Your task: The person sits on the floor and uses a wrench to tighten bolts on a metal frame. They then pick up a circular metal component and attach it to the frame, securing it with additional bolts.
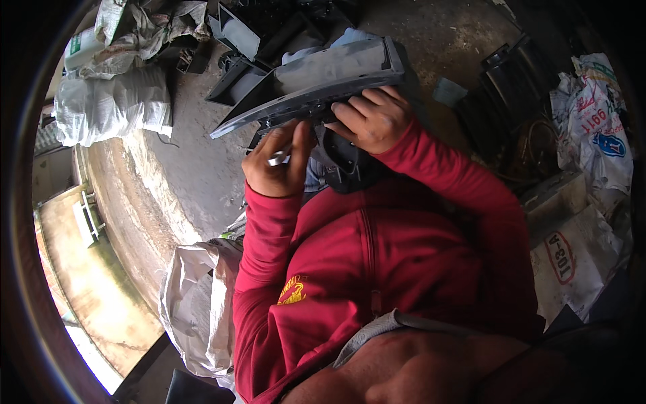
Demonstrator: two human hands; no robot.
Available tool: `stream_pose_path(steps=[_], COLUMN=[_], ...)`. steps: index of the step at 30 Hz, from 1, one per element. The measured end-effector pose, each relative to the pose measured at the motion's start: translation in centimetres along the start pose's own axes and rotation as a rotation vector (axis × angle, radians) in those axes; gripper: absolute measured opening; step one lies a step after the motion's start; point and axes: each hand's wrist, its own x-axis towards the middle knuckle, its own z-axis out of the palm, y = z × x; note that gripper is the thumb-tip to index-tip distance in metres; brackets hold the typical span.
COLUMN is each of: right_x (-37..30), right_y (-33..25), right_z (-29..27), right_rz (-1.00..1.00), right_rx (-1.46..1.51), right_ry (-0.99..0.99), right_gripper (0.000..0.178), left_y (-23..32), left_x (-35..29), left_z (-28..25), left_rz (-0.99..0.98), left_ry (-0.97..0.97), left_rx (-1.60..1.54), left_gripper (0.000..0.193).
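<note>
The underside of the grey plastic panel is turned away from the camera, and where it meets the dark part beneath it cannot be made out; that dark part is largely covered by both hands and by the person's red sleeves. The lower frame is filled by the red top, which hides the person's lap and whatever supports the panel. The picture's rim is black and cuts off the surroundings on every side. The panel is a long, shallow, trough-shaped moulding, dull grey and dusty, with raised edges and one squared end toward the upper right; it tilts down to a pointed tip at the left. It is held in front of the chest, above the concrete floor, not resting on it as far as can be seen. The right hand is curled over the panel's lower edge, fingers closed on it from below. The left hand is closed around a small shiny metal piece, pinched between thumb and fingers just beneath the panel's edge; what the piece is cannot be told. More dark plastic parts lie on the floor beyond the panel. White sacks lie at the upper left, printed sacks at the right.
</note>
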Motion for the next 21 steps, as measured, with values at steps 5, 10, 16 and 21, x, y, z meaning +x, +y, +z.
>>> stream_pose_path(steps=[5,10,16,21], right_x=[0.1,0.2,0.5,0.3], right_y=[-0.2,-0.1,-0.3,-0.2], right_z=[-0.1,-0.2,-0.4,-0.6], right_rz=[-0.016,-0.021,0.0,0.008], right_rx=[0.006,-0.009,0.008,0.049], right_ry=[-0.019,-0.024,-0.018,-0.077], right_gripper=[0.025,0.026,0.025,0.023], left_y=[-6.0,-2.6,1.5,3.4], left_x=[-0.9,-2.0,-1.3,-0.3], left_z=[-1.3,-1.9,0.1,1.5], left_rz=[-0.474,-0.227,0.322,0.363], left_ry=[0.119,0.155,0.097,0.026], left_rx=[-0.934,-0.584,0.355,0.605], left_gripper=[0.034,0.029,0.019,0.017])
